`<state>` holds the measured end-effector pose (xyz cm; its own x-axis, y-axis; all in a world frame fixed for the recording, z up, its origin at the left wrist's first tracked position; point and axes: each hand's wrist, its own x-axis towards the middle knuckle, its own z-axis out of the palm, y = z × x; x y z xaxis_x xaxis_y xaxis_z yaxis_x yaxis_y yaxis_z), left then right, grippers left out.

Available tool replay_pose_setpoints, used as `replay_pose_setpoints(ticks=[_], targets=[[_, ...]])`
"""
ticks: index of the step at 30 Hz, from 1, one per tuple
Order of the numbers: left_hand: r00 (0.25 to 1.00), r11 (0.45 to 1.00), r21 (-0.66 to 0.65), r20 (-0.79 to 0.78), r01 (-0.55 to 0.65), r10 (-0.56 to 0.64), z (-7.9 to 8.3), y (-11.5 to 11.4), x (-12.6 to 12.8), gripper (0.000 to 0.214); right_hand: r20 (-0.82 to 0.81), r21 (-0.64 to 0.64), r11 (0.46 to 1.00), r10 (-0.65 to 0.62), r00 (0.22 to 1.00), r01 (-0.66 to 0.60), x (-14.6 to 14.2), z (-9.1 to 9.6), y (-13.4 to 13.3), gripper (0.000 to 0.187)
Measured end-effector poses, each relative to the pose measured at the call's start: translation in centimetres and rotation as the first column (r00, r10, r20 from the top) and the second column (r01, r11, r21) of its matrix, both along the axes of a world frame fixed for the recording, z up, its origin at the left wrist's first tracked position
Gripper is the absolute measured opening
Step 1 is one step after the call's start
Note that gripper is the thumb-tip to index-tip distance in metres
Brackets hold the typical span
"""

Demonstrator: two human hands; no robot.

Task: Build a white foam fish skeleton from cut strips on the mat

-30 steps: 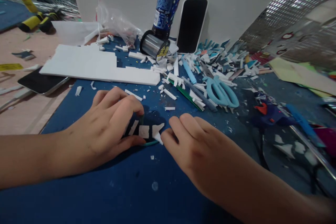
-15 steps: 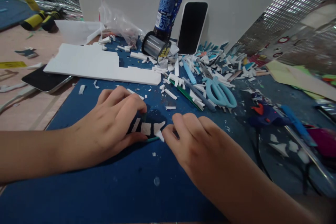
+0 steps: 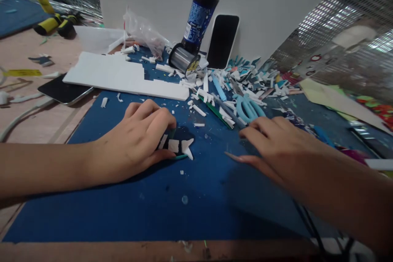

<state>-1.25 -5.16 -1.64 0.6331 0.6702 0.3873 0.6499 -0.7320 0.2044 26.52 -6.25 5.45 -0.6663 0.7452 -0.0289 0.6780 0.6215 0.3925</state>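
My left hand (image 3: 139,139) rests on the blue mat (image 3: 123,208), fingers curled down and pressing a small dark piece with white foam bits (image 3: 178,146) stuck on it. A thin teal edge shows under the thumb. My right hand (image 3: 276,147) hovers to the right of that piece, fingers stretched out and apart, holding nothing. It lies just in front of the light blue scissors (image 3: 248,108).
A white foam board (image 3: 119,75) lies at the back left, with a phone (image 3: 63,90) beside it. A cola bottle (image 3: 199,16), a tape roll (image 3: 182,58) and a second phone (image 3: 222,41) stand against the wall. Several foam and paper scraps (image 3: 245,80) litter the middle.
My right hand has left the foam piece and moved right, toward the scissors, opening its fingers. The left hand stays on the piece. The view has shifted slightly.
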Motion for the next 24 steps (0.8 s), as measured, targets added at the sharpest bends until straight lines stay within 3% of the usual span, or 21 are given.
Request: replay_pose_setpoints(ticks=[2, 5, 9, 13, 16, 21, 24], targets=[[1.000, 1.000, 0.014, 0.006, 0.003, -0.004, -0.1, 0.1, 0.0, 0.032, -0.149, -0.070, 0.993, 0.085, 0.985, -0.097, -0.2, 0.7, 0.4, 0.027], [1.000, 0.999, 0.036, 0.010, -0.004, 0.004, -0.1, 0.2, 0.1, 0.034, -0.427, -0.140, 0.979, 0.076, 0.901, -0.149, -1.7, 0.8, 0.8, 0.017], [1.000, 0.997, 0.074, 0.003, 0.017, -0.017, 0.2, 0.0, 0.2, 0.036, -0.602, -0.077, 0.978, 0.111, 0.791, -0.196, -3.8, -1.4, 0.8, 0.035], [1.000, 0.999, 0.038, 0.019, 0.007, -0.008, 0.7, -0.6, 0.0, 0.037, -0.678, 0.043, 0.995, 0.093, 0.729, -0.087, -4.9, -3.9, -0.5, 0.046], [0.999, 1.000, -0.016, 0.041, 0.004, -0.003, 1.0, -1.0, -0.1, 0.039, -0.686, -0.015, 0.999, 0.015, 0.727, -0.035, -5.4, -4.5, -2.2, 0.066], [0.999, 0.999, -0.032, 0.042, 0.024, -0.022, 1.0, -1.1, -0.2, 0.039, -0.707, -0.165, 0.975, -0.012, 0.707, -0.149, -6.0, -4.9, -4.7, 0.089], [0.998, 0.998, -0.052, 0.057, 0.023, -0.020, 1.1, -1.2, -0.2, 0.036, -0.718, -0.170, 0.984, -0.082, 0.691, -0.059, -5.8, -5.7, -5.4, 0.099]])
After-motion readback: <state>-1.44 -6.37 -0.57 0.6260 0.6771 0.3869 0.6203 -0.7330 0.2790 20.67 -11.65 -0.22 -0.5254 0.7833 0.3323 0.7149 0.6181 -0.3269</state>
